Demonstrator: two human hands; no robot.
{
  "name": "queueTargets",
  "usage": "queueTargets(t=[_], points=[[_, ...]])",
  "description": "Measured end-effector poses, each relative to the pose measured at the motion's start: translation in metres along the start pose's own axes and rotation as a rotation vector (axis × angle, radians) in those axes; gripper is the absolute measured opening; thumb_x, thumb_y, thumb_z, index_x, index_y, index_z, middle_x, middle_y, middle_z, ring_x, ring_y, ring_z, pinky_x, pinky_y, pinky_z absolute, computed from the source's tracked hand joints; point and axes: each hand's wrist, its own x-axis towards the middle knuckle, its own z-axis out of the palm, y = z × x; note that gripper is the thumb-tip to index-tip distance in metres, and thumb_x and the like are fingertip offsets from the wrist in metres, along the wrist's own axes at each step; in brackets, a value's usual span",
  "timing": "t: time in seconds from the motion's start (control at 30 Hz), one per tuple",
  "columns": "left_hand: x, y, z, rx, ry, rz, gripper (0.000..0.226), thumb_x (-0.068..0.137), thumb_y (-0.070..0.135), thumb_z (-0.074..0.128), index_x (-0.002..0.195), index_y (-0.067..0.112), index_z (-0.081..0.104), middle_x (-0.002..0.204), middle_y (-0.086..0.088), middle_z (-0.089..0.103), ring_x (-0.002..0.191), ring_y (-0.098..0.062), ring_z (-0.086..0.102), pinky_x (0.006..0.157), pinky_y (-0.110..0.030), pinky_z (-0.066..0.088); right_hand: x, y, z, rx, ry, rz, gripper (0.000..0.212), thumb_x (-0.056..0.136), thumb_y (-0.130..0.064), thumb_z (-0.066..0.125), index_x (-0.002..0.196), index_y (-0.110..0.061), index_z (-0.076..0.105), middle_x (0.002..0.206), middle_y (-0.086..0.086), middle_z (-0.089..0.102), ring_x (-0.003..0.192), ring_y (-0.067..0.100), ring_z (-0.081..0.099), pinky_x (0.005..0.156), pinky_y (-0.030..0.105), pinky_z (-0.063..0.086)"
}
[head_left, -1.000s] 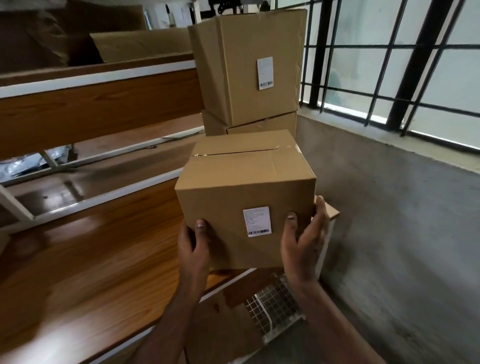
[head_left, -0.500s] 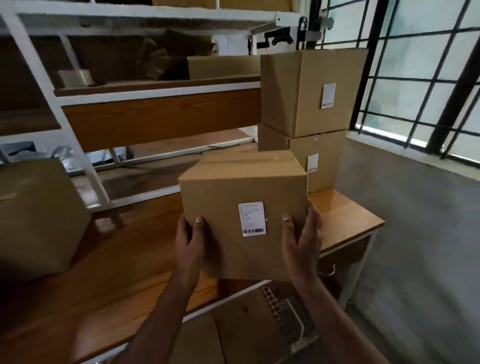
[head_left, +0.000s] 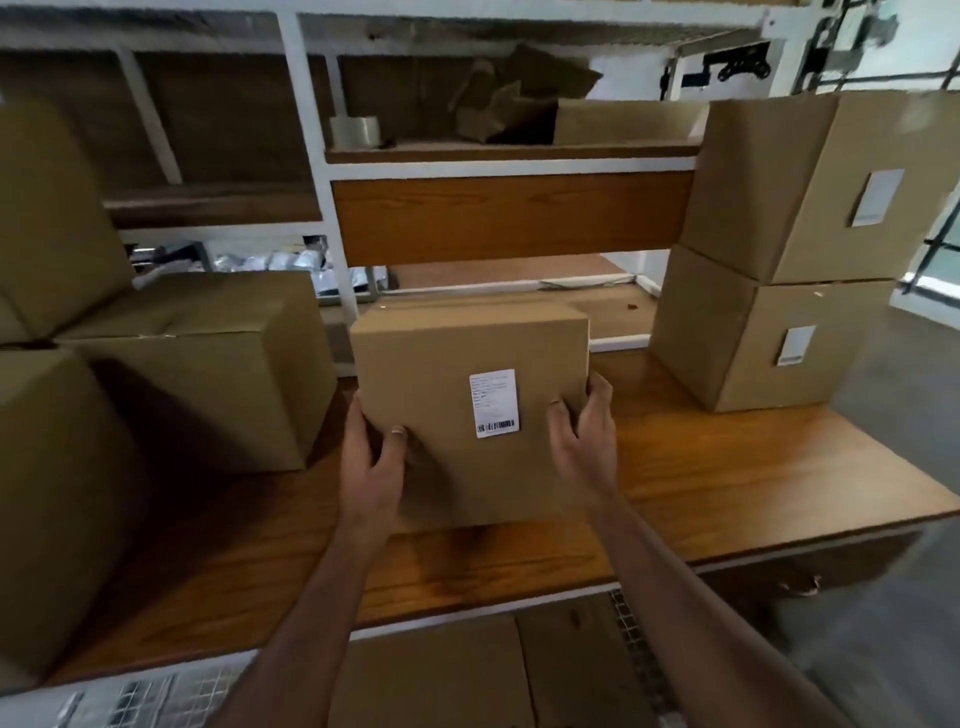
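A closed cardboard box (head_left: 457, 374) with a white barcode label on its near face is held over the middle of the wooden table (head_left: 727, 483). My left hand (head_left: 376, 457) grips its lower left edge, thumb on the front face. At the right edge my right hand (head_left: 584, 431) holds it, thumb on the front and fingers wrapped round the side. The box's bottom is close to the tabletop; whether it touches I cannot tell.
Two labelled boxes (head_left: 800, 249) are stacked at the table's right end. Several larger boxes (head_left: 197, 364) crowd the left side. Behind stands a white-framed shelf (head_left: 509, 161) with a tape roll (head_left: 356, 129) and crumpled cardboard. Flat cardboard (head_left: 467, 670) lies under the table.
The box has gone left and forward with both hands, from beside the right stack to the table's middle. The view has swung left, bringing the left boxes in.
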Motion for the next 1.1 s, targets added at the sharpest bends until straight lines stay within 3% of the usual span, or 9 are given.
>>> queueTargets(t=[0.2, 0.3, 0.4, 0.47, 0.6, 0.87, 1.0, 1.03, 1.1], points=[[0.012, 0.0, -0.002, 0.038, 0.095, -0.097, 0.057, 0.102, 0.025, 0.055, 0.154, 0.031, 0.03, 0.144, 0.007, 0.048, 0.134, -0.016, 0.043, 0.115, -0.042, 0.036, 0.024, 0.017, 0.026, -0.053, -0.138, 0.057, 0.048, 0.098, -0.029, 0.059, 0.137, -0.011, 0.037, 0.126, 0.004, 0.058, 0.117, 0.026, 0.059, 0.085, 0.03, 0.045], [0.013, -0.004, 0.005, 0.07, 0.104, -0.101, 0.055, 0.104, 0.028, 0.052, 0.153, 0.031, 0.029, 0.134, 0.013, 0.046, 0.126, -0.01, 0.042, 0.106, -0.033, 0.038, 0.031, 0.03, 0.031, -0.024, -0.148, 0.039, 0.048, 0.097, -0.029, 0.061, 0.135, -0.012, 0.039, 0.12, -0.001, 0.058, 0.112, 0.025, 0.06, 0.083, 0.032, 0.048], [0.012, -0.011, 0.011, 0.095, 0.146, -0.127, 0.052, 0.103, 0.029, 0.053, 0.152, 0.029, 0.032, 0.129, 0.014, 0.047, 0.123, -0.009, 0.043, 0.103, -0.031, 0.039, 0.031, 0.038, 0.029, 0.021, -0.154, 0.057, 0.052, 0.096, -0.028, 0.063, 0.138, -0.012, 0.038, 0.129, 0.002, 0.058, 0.11, 0.013, 0.055, 0.08, 0.021, 0.045], [0.01, -0.015, 0.014, 0.114, 0.185, -0.123, 0.051, 0.103, 0.026, 0.055, 0.151, 0.024, 0.036, 0.133, 0.01, 0.051, 0.127, -0.012, 0.047, 0.109, -0.034, 0.041, 0.031, 0.045, 0.027, 0.034, -0.161, 0.023, 0.053, 0.095, -0.027, 0.065, 0.137, -0.009, 0.039, 0.128, 0.005, 0.059, 0.111, 0.016, 0.058, 0.075, 0.012, 0.042], [0.004, -0.02, 0.016, 0.134, 0.224, -0.141, 0.049, 0.102, 0.024, 0.057, 0.148, 0.022, 0.04, 0.135, 0.004, 0.055, 0.127, -0.015, 0.05, 0.11, -0.039, 0.044, 0.023, 0.057, 0.024, 0.048, -0.161, -0.009, 0.054, 0.094, -0.027, 0.065, 0.138, -0.009, 0.038, 0.129, 0.007, 0.06, 0.115, 0.022, 0.059, 0.085, 0.029, 0.051], [0.008, -0.017, -0.001, 0.194, 0.209, -0.065, 0.056, 0.099, 0.031, 0.059, 0.149, 0.023, 0.036, 0.138, 0.004, 0.053, 0.131, -0.016, 0.049, 0.11, -0.043, 0.045, -0.002, 0.047, 0.033, 0.023, -0.079, -0.07, 0.062, 0.093, -0.019, 0.067, 0.145, -0.012, 0.035, 0.139, 0.005, 0.051, 0.128, 0.019, 0.05, 0.101, 0.033, 0.049], [0.007, -0.014, -0.007, 0.207, 0.241, 0.017, 0.074, 0.096, 0.029, 0.062, 0.157, 0.021, 0.021, 0.15, -0.001, 0.041, 0.136, -0.015, 0.044, 0.111, -0.038, 0.045, -0.025, 0.044, 0.037, -0.134, 0.102, -0.189, 0.066, 0.09, -0.012, 0.067, 0.147, -0.005, 0.034, 0.148, 0.017, 0.038, 0.136, 0.028, 0.039, 0.094, 0.003, 0.035], [0.007, -0.012, -0.009, 0.207, 0.251, 0.04, 0.075, 0.097, 0.026, 0.061, 0.158, 0.019, 0.018, 0.151, -0.002, 0.038, 0.137, -0.014, 0.043, 0.111, -0.034, 0.044, -0.03, 0.042, 0.038, -0.155, 0.138, -0.249, 0.063, 0.09, -0.012, 0.065, 0.145, -0.004, 0.036, 0.146, 0.02, 0.039, 0.135, 0.029, 0.039, 0.094, 0.004, 0.036], [0.008, -0.007, -0.011, 0.22, 0.262, 0.092, 0.075, 0.098, 0.023, 0.06, 0.158, 0.015, 0.016, 0.153, -0.004, 0.033, 0.136, -0.015, 0.042, 0.109, -0.029, 0.044, -0.039, 0.04, 0.043, -0.207, 0.162, -0.379, 0.054, 0.091, -0.016, 0.06, 0.141, -0.005, 0.043, 0.139, 0.021, 0.045, 0.13, 0.029, 0.042, 0.098, 0.02, 0.043]])
